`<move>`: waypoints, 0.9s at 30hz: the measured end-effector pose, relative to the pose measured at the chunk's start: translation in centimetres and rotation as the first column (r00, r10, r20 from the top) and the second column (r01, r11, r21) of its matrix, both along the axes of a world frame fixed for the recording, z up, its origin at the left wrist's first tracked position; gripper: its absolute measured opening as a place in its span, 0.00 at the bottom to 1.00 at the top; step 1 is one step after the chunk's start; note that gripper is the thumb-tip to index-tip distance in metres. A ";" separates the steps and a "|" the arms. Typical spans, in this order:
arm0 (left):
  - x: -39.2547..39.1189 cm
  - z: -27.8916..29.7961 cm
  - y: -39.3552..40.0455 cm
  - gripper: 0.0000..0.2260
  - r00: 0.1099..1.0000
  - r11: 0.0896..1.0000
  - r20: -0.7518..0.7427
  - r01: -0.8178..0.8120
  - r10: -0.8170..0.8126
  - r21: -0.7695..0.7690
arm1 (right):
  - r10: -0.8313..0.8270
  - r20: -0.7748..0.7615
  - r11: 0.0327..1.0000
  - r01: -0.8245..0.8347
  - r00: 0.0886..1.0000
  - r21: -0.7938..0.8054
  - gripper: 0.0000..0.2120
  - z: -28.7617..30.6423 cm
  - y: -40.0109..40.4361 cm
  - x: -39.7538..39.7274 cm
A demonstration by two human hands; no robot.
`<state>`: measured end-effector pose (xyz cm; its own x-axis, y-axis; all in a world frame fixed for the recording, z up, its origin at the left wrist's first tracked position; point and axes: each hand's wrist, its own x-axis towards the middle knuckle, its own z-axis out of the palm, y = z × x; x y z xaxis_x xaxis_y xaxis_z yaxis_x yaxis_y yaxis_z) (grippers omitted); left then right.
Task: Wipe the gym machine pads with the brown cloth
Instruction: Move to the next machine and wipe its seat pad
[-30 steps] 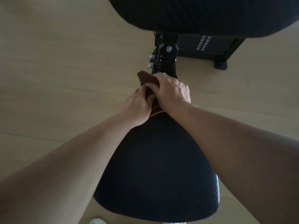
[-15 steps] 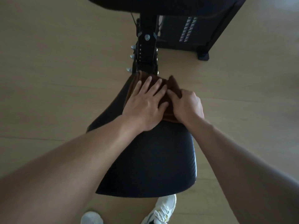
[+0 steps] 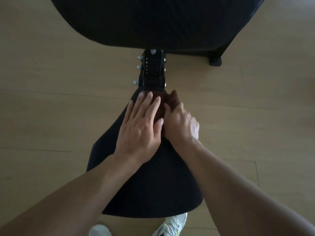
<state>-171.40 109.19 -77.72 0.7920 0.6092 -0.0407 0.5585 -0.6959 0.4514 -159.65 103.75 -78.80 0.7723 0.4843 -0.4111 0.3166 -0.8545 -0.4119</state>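
A black seat pad [image 3: 153, 181] narrows toward a black metal adjuster post [image 3: 152, 72]. The brown cloth [image 3: 162, 103] lies on the pad's narrow far end. My left hand [image 3: 141, 126] lies flat on the cloth with its fingers straight and spread. My right hand [image 3: 180, 123] sits beside it at the cloth's right edge, fingers curled into the fabric and blurred. A larger black back pad [image 3: 153, 19] fills the top of the view.
Light wooden floor [image 3: 51, 99] surrounds the machine. A black frame foot [image 3: 215, 61] stands at the upper right. Silver bolts stick out from the post's left side. White shoes [image 3: 172, 225] show below the seat pad's near edge.
The view tilted up, so the back pad fills the top again. Both hands and the cloth stay at the seat's narrow end, the cloth more gathered under my hands.
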 end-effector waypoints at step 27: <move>-6.2 0.9 -12.0 0.23 0.926 0.912 0.132 0.373 -0.354 -0.171 | -0.370 -0.268 0.843 0.443 0.889 0.305 0.16 0.5 -14.9 -6.9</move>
<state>-177.58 97.18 -76.87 0.9630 0.2665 -0.0390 0.2301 -0.7390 0.6332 -166.56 88.83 -78.33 0.8550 0.2827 -0.4348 -0.1436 -0.6765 -0.7223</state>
